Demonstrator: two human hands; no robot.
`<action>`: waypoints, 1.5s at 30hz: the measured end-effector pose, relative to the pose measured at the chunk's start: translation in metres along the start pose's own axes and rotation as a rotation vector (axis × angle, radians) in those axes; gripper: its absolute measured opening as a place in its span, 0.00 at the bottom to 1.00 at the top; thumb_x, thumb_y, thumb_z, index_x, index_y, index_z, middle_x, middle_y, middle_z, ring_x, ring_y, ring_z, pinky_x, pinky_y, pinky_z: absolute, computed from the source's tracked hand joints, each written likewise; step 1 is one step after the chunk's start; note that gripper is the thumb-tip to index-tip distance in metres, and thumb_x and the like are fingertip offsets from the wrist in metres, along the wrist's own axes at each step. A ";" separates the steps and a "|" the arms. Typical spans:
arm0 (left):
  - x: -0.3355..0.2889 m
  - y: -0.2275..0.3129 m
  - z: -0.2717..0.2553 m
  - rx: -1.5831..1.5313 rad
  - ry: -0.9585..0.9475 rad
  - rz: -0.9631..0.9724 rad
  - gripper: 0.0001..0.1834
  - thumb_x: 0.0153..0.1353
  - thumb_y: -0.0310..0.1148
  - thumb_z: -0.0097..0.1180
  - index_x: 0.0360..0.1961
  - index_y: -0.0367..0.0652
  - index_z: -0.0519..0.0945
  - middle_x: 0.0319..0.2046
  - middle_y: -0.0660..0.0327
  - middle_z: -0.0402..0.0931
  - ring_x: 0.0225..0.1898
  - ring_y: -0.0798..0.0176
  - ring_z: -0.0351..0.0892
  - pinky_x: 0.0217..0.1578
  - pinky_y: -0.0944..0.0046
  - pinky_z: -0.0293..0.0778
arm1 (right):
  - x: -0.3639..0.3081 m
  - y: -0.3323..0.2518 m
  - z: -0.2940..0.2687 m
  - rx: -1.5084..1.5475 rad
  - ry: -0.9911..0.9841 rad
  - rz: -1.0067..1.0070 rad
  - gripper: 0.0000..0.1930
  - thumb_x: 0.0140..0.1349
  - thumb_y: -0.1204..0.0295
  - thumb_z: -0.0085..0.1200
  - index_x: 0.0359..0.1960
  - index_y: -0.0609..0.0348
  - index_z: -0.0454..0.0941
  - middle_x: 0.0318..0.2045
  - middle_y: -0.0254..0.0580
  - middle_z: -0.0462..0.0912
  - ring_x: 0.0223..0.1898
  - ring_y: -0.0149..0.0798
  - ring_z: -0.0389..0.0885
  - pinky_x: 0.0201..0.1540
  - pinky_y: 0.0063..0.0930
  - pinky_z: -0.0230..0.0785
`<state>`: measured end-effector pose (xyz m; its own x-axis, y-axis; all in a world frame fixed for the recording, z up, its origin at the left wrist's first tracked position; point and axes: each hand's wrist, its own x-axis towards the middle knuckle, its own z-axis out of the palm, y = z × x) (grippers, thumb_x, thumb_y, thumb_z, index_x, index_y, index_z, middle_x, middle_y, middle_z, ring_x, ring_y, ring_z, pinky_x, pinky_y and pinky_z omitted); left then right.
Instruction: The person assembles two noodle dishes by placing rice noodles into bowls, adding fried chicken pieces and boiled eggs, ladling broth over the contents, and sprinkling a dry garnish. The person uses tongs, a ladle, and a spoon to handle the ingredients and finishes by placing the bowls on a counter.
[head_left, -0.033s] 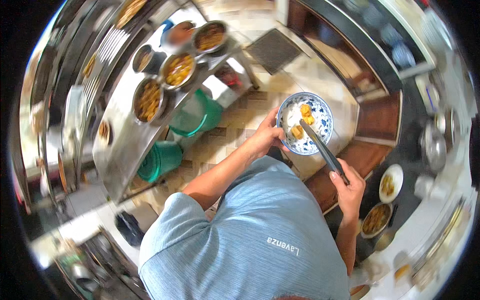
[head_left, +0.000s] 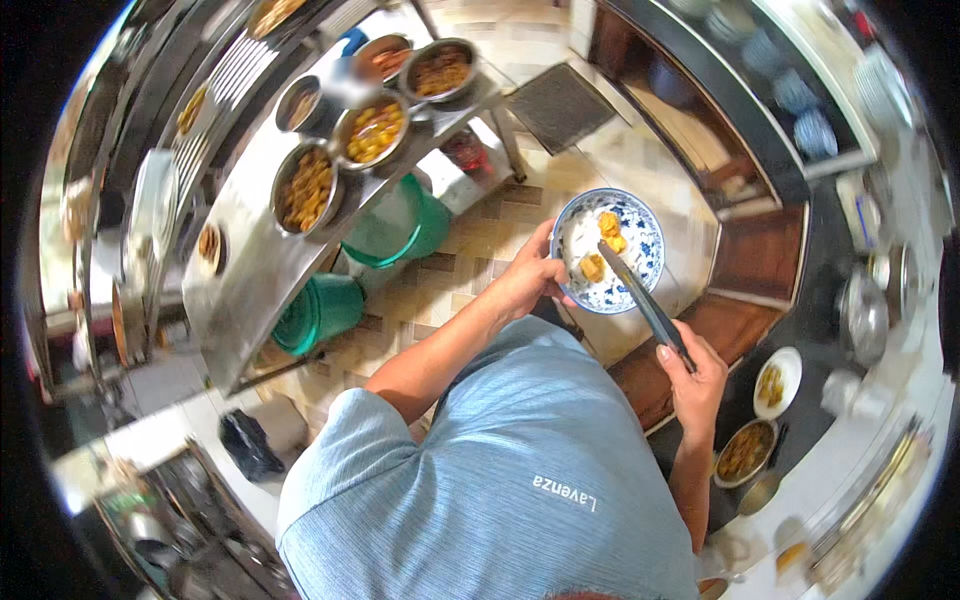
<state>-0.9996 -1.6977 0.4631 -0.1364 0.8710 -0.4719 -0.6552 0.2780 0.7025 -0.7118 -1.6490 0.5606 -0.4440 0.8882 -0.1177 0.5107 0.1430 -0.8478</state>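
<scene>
In my left hand (head_left: 528, 277) is a white bowl (head_left: 627, 284) with a blue flower pattern, gripped by its left rim with the thumb on the edge. A few yellow-orange food pieces (head_left: 610, 231) lie in it. My right hand (head_left: 695, 375) is closed around the handle of dark tongs (head_left: 655, 315). Their tips reach into the bowl between the food pieces; whether they touch any I cannot tell. Both hands hold these things in the air in front of my body, over the floor.
A steel table (head_left: 235, 290) at left bears pots of food, including one of yellow pieces (head_left: 372, 132). Green buckets (head_left: 318, 313) stand beneath it. On the dark counter at right are a white plate of food (head_left: 777, 384) and a food bowl (head_left: 746, 452). A dark mat (head_left: 562, 108) lies ahead.
The surroundings have shifted slightly in the view, with the left table and its pots a little farther right. My hands, the bowl and the tongs keep nearly the same position.
</scene>
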 end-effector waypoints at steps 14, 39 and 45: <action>-0.134 0.116 -0.338 -0.288 0.256 0.238 0.51 0.43 0.19 0.53 0.74 0.48 0.57 0.57 0.53 0.75 0.47 0.54 0.85 0.32 0.55 0.90 | 0.168 -0.180 0.350 -0.290 -0.106 -0.309 0.29 0.60 0.62 0.68 0.61 0.64 0.79 0.41 0.50 0.86 0.39 0.42 0.85 0.42 0.35 0.77; -0.238 0.173 -0.505 -0.538 0.572 0.573 0.51 0.42 0.18 0.51 0.75 0.44 0.59 0.62 0.55 0.73 0.59 0.56 0.79 0.55 0.58 0.82 | 0.295 -0.230 0.555 -1.141 -0.320 -0.457 0.28 0.63 0.57 0.61 0.62 0.54 0.76 0.46 0.52 0.85 0.47 0.55 0.85 0.47 0.48 0.78; -0.205 0.198 -0.491 -0.454 0.499 0.574 0.47 0.43 0.22 0.52 0.72 0.43 0.62 0.59 0.52 0.76 0.48 0.52 0.86 0.38 0.55 0.89 | 0.305 -0.215 0.550 -0.917 -0.330 -0.461 0.23 0.61 0.58 0.60 0.56 0.55 0.79 0.42 0.56 0.86 0.44 0.60 0.85 0.46 0.53 0.77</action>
<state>-1.4658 -2.0206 0.4372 -0.7738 0.5191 -0.3630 -0.6029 -0.4279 0.6733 -1.3613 -1.6489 0.4225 -0.8414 0.5230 -0.1361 0.5394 0.8283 -0.1515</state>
